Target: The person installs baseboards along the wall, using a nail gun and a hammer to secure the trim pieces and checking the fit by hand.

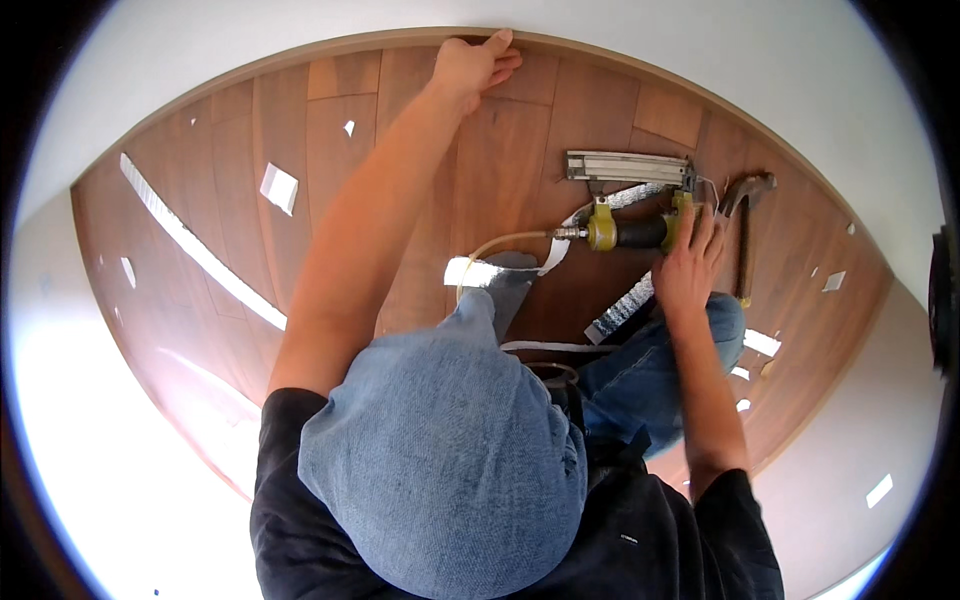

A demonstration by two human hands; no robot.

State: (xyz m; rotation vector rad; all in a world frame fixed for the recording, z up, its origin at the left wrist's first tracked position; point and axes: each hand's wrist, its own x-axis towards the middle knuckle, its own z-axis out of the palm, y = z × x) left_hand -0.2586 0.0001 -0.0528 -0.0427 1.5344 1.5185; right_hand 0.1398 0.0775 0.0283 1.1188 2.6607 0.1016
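My left hand [470, 70] reaches forward to the wooden baseboard [390, 36] along the wall, fingertips on its top edge, fingers somewhat apart. My right hand [688, 258] has its fingers curled over the rear end of a green and black nail gun [630, 232], which lies on its side with its silver magazine [625, 163] toward the wall. A pale air hose [500, 239] runs from the gun's fitting toward my legs. A hammer [744, 236] lies just right of the gun, its head near the wall. My jeans-covered knee [440, 430] fills the lower middle.
Wood plank flooring [500, 125] meets curved-looking white walls [250, 40]. Long foil strips [200, 240] lie at left, and crumpled foil pieces [620, 305] near the gun. Several small white scraps [280, 187] are scattered about. My other bent leg [625, 390] is at right.
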